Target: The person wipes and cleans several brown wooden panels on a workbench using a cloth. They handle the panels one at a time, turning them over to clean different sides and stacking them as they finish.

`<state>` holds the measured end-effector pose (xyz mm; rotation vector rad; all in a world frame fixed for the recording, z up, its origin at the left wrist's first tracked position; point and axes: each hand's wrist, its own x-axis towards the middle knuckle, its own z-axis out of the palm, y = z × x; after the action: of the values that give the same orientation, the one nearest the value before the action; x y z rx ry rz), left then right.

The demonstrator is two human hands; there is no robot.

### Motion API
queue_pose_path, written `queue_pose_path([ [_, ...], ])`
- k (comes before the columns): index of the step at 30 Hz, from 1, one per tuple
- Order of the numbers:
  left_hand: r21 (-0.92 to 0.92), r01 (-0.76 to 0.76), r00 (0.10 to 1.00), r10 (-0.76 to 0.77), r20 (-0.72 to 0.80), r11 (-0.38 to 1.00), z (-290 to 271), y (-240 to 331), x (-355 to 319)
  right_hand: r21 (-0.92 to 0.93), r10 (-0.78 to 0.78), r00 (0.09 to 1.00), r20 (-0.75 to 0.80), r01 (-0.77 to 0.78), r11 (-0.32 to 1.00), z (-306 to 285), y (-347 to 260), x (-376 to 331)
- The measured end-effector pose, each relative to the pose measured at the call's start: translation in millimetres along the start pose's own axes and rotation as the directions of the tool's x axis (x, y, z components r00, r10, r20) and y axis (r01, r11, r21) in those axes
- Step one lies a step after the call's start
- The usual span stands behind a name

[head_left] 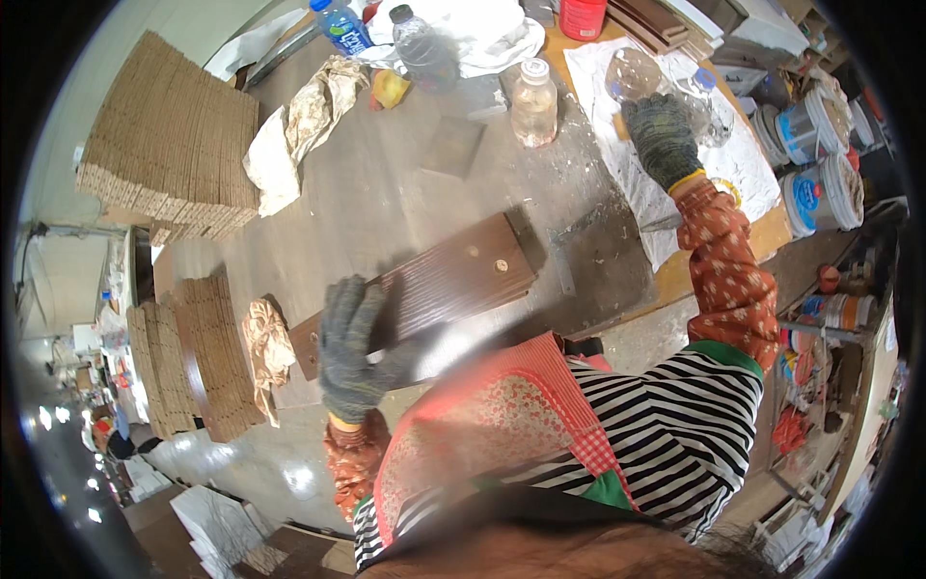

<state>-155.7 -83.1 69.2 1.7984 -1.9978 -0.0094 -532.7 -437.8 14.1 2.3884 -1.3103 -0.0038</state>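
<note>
Left hand (pixel 352 352), gloved, lies flat with fingers spread on the near end of the dark board (pixel 424 285); nothing clenched, board flat on the grey bench (pixel 386 193). Right hand (pixel 661 135), gloved, reaches to the far right over the white cloth (pixel 743 174), fingers curled at a clear bottle (pixel 635 75); a firm grasp cannot be confirmed. A jar (pixel 533 101) stands left of it, apart.

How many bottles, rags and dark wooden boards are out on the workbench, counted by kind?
Plastic bottles: 4 (blue-labelled, dark-capped, pale capped, clear one under the right hand at)
Crumpled rags: 2 ()
Dark wooden boards: 1, under the left hand
Total: 7
</note>
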Motion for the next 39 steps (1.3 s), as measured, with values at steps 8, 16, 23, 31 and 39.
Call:
queue_pose_path([
  [8,0.187,-0.085,0.989,0.061,0.135,0.979,44.0,14.4,32.0,0.831,-0.152,0.978,-0.139,0.199,0.52,-72.0,-87.7,-50.4],
  [16,0.227,-0.075,0.99,0.046,0.131,0.971,49.6,11.8,37.3,0.827,0.012,0.987,-0.16,0.128,0.547,-62.7,-129.0,-52.9],
  [23,0.22,-0.093,0.989,0.065,0.13,0.971,51.7,14.9,39.8,0.838,-0.054,0.992,-0.117,0.128,0.53,-55.6,-117.8,-70.7],
  [31,0.222,-0.053,0.989,0.021,0.145,0.974,52.0,17.8,42.0,0.873,0.104,0.96,-0.261,0.189,0.45,-56.1,-132.8,-120.9],
  [39,0.242,-0.076,0.99,0.044,0.135,0.967,52.8,16.1,40.3,0.723,-0.054,0.961,-0.273,0.242,0.647,-96.1,-139.9,-131.6],
])
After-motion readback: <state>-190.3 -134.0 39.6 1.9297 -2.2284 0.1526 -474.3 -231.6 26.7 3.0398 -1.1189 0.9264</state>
